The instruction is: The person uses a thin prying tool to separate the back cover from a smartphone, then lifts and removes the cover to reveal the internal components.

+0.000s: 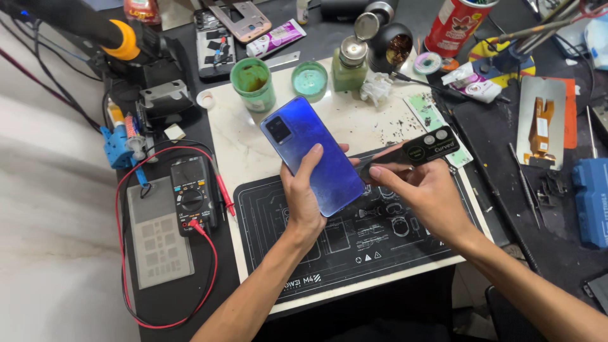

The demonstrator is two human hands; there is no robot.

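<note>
Blue phone is held back-up in the left hand above the desk; a black pry tool is gripped by the right hand against its edge.

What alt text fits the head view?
A person's left hand holds a blue phone back-up over a black repair mat, while the right hand presses a flat black pry tool to its edge. A multimeter lies left.
</note>
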